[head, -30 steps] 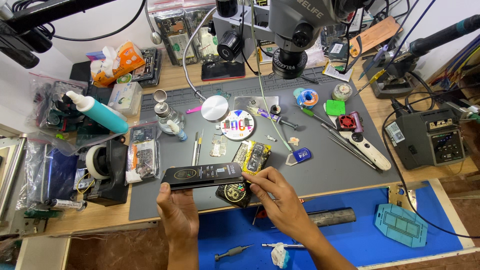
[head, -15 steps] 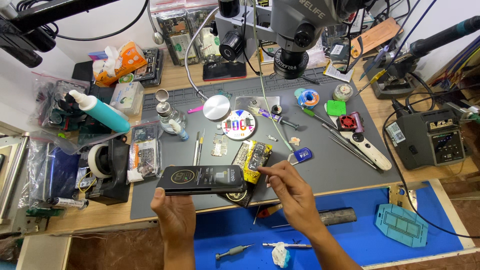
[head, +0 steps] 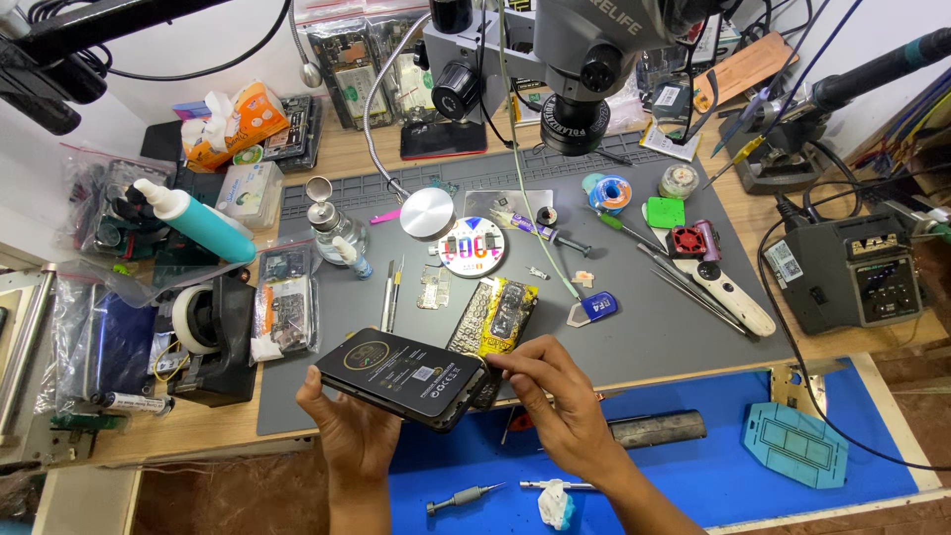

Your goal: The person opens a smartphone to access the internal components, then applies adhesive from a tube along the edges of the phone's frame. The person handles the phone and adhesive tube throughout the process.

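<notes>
From the head camera, the left hand (head: 359,436) grips a black rectangular smartphone with a glossy back (head: 404,376), its fingers closed round the lower left edge, holding it tilted above the near edge of the grey silicone work mat (head: 644,337). The right hand (head: 565,406) pinches the phone's right end, its fingers (head: 515,365) narrowed on that corner. Just beyond these fingers lies an opened phone body wrapped in yellow foil (head: 500,312); further out sits a round white magnetic parts dish (head: 472,248). Left of the left fingers stands a black tape dispenser (head: 213,332) on the wooden table (head: 149,436). Below the right wrist lies a blue mat (head: 713,466) with a small screwdriver (head: 464,498).
</notes>
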